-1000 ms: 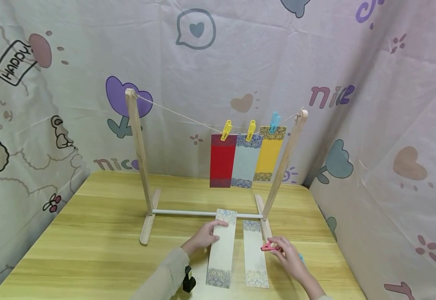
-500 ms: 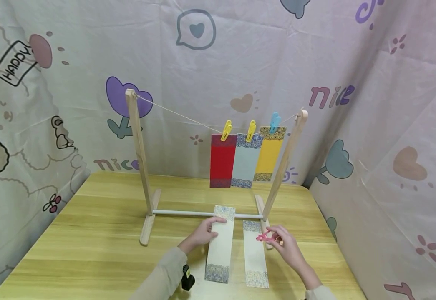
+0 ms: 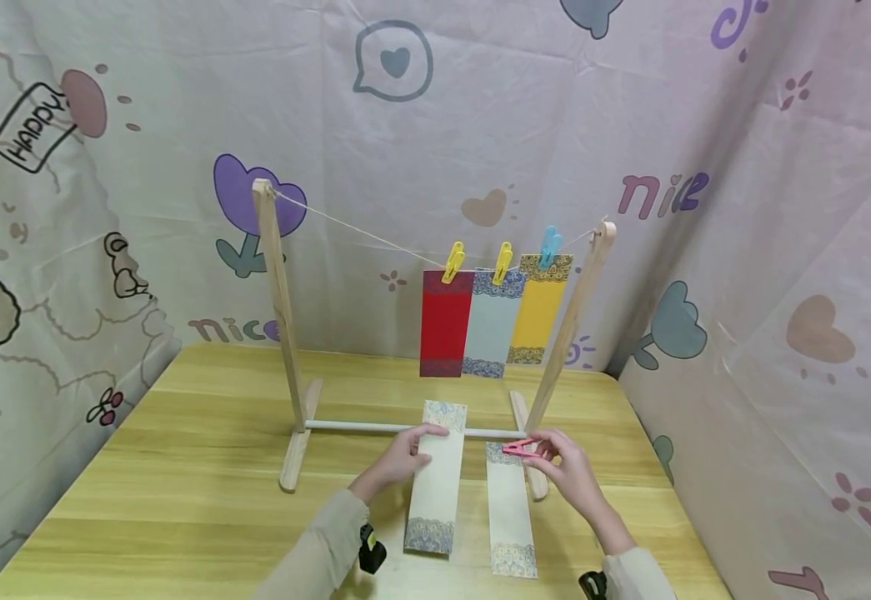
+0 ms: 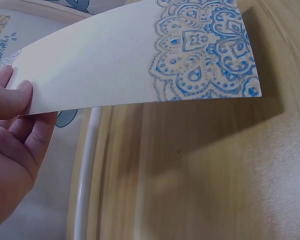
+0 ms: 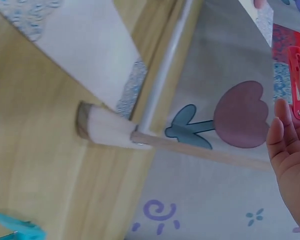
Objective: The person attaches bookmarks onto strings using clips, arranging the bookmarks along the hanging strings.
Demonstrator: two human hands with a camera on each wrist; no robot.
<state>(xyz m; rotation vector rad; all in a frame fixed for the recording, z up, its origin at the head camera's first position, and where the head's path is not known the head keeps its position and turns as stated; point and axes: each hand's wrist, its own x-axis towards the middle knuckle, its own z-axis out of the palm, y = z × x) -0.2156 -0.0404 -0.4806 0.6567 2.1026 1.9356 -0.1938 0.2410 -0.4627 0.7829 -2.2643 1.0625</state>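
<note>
My left hand (image 3: 399, 457) pinches the left edge of a cream paper strip (image 3: 435, 492) with blue lace patterns at both ends, thumb on one face and fingers behind. In the left wrist view the strip's patterned end (image 4: 205, 55) is raised over the table and casts a shadow. Between thumb and fingertips my right hand (image 3: 566, 471) pinches a pink clothespin (image 3: 518, 448), which overlaps the top of a second cream strip (image 3: 510, 508) lying on the table. Hanging from the string are a red strip (image 3: 446, 325), a pale blue strip (image 3: 492, 325) and a yellow strip (image 3: 536, 308).
Two wooden posts (image 3: 277, 292) on feet, joined by a white rod (image 3: 367, 427), carry the sagging string (image 3: 352, 225). Yellow clothespins (image 3: 453, 262) and a blue clothespin (image 3: 551, 247) grip the hung strips. Another blue clothespin (image 5: 20, 227) lies on the table. A printed cloth (image 3: 375, 150) stands behind.
My left hand has lifted the cream strip slightly up and left. My right hand has moved up and left with the pink clothespin. The hung strips stay put.
</note>
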